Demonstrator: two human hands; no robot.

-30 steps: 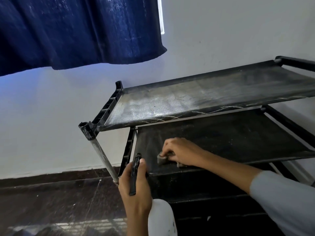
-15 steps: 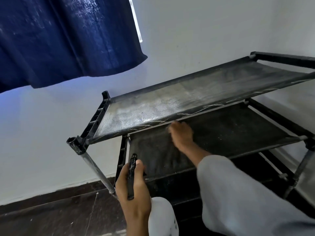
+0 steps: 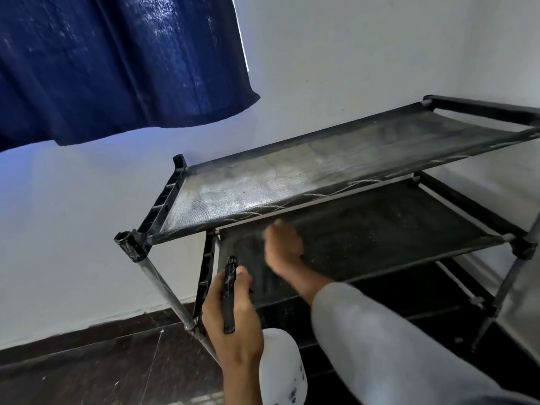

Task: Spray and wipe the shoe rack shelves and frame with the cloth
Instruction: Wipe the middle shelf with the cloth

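Two hands work at the shoe rack (image 3: 336,182). The right hand (image 3: 282,248) reaches onto the second shelf (image 3: 394,229), under the dusty top shelf (image 3: 321,171); it is blurred, and the cloth cannot be made out, so its grip is unclear. The left hand (image 3: 233,317) grips the spray bottle (image 3: 282,372) near the rack's left front leg (image 3: 166,290). The shelf's long axis runs rightward from the right hand, likely the next wiping direction.

right hand (image 3: 282,247) blurred | cloth hidden | rack (image 3: 482,111) cut right
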